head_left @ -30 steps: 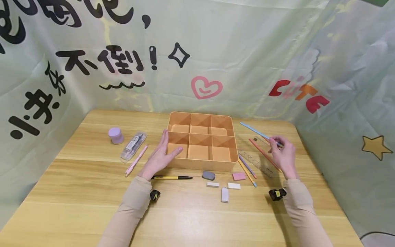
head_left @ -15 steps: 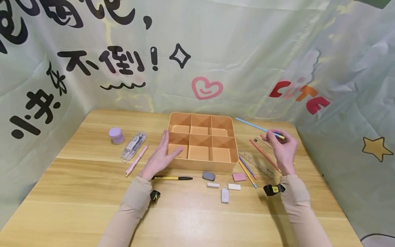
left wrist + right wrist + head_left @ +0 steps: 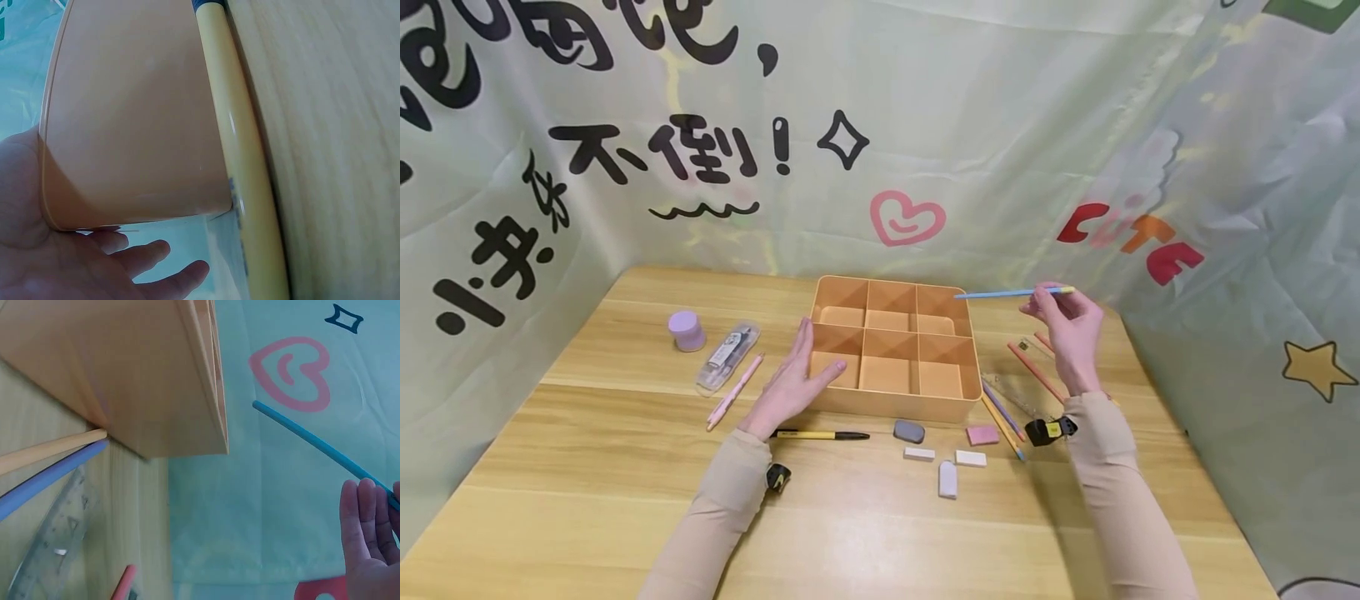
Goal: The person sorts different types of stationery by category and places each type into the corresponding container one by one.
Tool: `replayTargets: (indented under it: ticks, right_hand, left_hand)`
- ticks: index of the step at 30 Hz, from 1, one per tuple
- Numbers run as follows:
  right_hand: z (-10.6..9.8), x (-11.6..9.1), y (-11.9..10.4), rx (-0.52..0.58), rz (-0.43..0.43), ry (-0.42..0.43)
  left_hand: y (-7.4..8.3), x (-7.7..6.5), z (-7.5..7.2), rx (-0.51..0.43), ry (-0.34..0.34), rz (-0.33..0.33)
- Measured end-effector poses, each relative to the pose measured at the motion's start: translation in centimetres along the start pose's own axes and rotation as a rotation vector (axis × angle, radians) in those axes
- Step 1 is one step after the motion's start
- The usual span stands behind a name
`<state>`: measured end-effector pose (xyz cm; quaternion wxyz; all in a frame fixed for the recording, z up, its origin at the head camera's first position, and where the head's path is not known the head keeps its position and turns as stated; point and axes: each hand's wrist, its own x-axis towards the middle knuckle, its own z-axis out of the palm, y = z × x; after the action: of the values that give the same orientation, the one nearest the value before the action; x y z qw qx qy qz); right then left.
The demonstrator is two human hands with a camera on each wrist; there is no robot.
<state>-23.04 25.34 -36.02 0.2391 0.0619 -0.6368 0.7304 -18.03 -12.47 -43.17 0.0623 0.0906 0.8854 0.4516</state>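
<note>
An orange organizer box (image 3: 895, 405) with several compartments stands at the table's middle back. My left hand (image 3: 790, 383) rests against its left front corner, fingers straight along the side and thumb over the rim; the left wrist view shows the same hand (image 3: 81, 256) at the box wall. In my right hand (image 3: 1072, 333) a blue pencil (image 3: 996, 294) is pinched between thumb and fingers. It is raised above the table, almost level, its far end overlapping the box's back right corner in the head view. From the right wrist, the pencil (image 3: 312, 440) points past the box toward the backdrop.
Right of the box lie a clear ruler (image 3: 53, 531), a yellow pencil (image 3: 1002, 427), a purple pencil (image 3: 1004, 408) and red pencils (image 3: 1033, 368). Several erasers (image 3: 947, 480) and a yellow-black pen (image 3: 820, 435) lie in front. A purple jar (image 3: 687, 331), clear case (image 3: 728, 357) and pink pen (image 3: 735, 392) are left.
My right hand has lifted the blue pencil off the right side of the table and carried it up and left toward the box. The left hand has stayed at the box.
</note>
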Motion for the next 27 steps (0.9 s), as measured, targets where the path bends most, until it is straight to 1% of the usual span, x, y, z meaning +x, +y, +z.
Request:
replayTargets:
  ticks: [3, 8, 15, 19, 22, 25, 27]
  right_hand:
    - [0.7, 0.5, 0.1, -0.034, 0.020, -0.040]
    - [1.4, 1.3, 0.4, -0.090, 0.088, -0.115]
    - [2.0, 2.4, 1.1, -0.250, 0.180, -0.211]
    - [2.8, 2.5, 0.2, -0.331, 0.221, -0.273]
    - [2.9, 2.8, 0.6, -0.380, 0.237, -0.307]
    - [2.9, 3.4, 1.7, -0.425, 0.251, -0.326]
    - [3.0, 3.6, 2.1, -0.452, 0.257, -0.346]
  left_hand:
    - [0.0, 0.0, 0.1, 0.003, 0.003, 0.003]
    - [0.2, 0.0, 0.1, 0.002, -0.002, 0.000]
    - [0.3, 0.0, 0.1, 0.003, -0.009, -0.008]
    - [0.3, 0.0, 0.1, 0.001, -0.006, -0.008]
    - [0.3, 0.0, 0.1, 0.001, -0.004, -0.008]
    - [0.2, 0.0, 0.1, 0.004, -0.003, -0.009]
    - [0.2, 0.0, 0.1, 0.006, -0.003, -0.010]
